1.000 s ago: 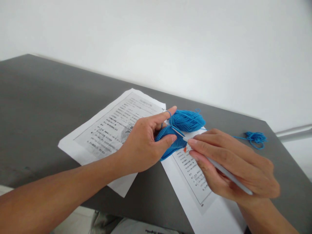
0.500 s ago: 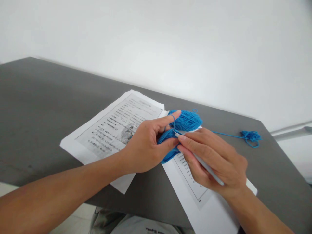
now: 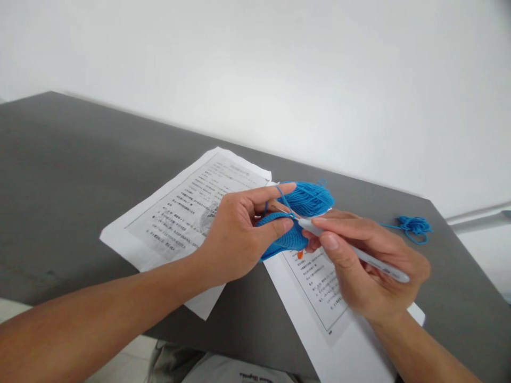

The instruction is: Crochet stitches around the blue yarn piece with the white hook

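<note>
Pinched between the thumb and fingers of my left hand is a blue crochet piece. A strand of blue yarn runs over my raised left index finger down to the top edge of the piece. My right hand grips a crochet hook by its light grey handle. The thin metal shaft points left, at the piece's upper edge, where the yarn meets it. A small orange bit shows just under the piece; its kind is unclear.
Behind my hands lies a blue yarn skein. A smaller yarn bundle sits farther right, with a strand leading from it. Two printed sheets lie beneath my hands on the grey table. A white wall stands behind.
My right hand has shifted right and turned, showing more of the hook's handle and shaft. More of the crochet piece and the orange bit are now visible. My left hand keeps its hold.
</note>
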Demonstrator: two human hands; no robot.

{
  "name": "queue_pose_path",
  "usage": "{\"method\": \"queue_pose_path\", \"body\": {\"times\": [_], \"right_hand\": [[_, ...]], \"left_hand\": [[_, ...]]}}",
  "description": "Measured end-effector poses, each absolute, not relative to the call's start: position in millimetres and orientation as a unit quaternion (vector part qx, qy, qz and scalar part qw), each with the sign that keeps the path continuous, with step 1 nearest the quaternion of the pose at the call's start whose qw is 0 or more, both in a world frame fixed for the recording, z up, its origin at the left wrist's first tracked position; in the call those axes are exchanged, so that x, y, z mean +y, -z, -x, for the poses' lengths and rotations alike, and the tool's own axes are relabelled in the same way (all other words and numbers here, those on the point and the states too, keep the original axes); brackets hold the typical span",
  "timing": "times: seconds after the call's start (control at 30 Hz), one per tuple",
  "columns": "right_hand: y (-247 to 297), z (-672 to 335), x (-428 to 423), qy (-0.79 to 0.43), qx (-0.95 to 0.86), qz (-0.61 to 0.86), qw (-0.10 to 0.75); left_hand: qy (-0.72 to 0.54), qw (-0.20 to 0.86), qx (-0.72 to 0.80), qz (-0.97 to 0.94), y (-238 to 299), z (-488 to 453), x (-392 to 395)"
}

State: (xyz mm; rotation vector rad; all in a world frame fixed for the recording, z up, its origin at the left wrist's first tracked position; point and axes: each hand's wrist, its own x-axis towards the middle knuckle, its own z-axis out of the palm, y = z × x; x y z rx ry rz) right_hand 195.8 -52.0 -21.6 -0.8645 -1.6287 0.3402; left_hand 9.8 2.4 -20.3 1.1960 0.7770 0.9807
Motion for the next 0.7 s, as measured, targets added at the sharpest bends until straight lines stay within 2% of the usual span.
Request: {"method": "queue_pose_path", "body": {"times": [0.23,0.47,0.6,0.7], "right_hand": [[26.9,-197.6,-59.7,-0.286,-0.598,0.415,0.623],[24.8,-196.0,-59.7,-0.344,-0.567,0.404,0.63],[25.7,-197.7,-59.1,-0.338,-0.579,0.4,0.625],[24.0,-198.0,-59.0,-0.272,-0.624,0.396,0.616]], "left_hand": [[-0.432,0.686,0.311,-0.497,18.1,-10.1,3.5],[-0.446,0.694,0.285,-0.489,19.4,-10.2,4.8],[-0.451,0.691,0.293,-0.483,19.2,-9.9,5.2],[-0.453,0.682,0.306,-0.487,19.4,-9.2,4.6]]}}
